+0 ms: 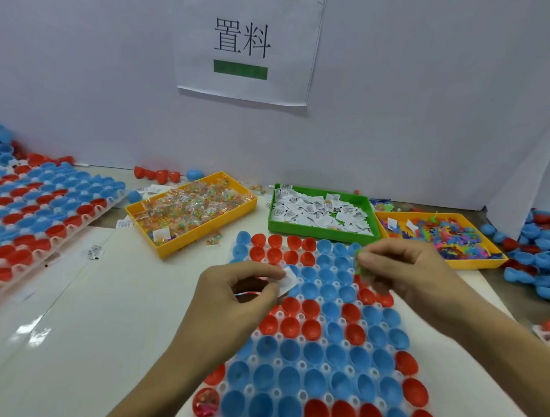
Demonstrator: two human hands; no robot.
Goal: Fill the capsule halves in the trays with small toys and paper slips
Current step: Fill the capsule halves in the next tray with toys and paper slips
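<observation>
Red and blue capsule halves sit open side up in a clear tray on the white table. Above the tray's far part, the left hand pinches a white paper slip with its fingers, and the right hand pinches a small green toy. Beyond the tray lie a yellow bin of bagged toys, a green bin of paper slips and a yellow bin of loose toys.
</observation>
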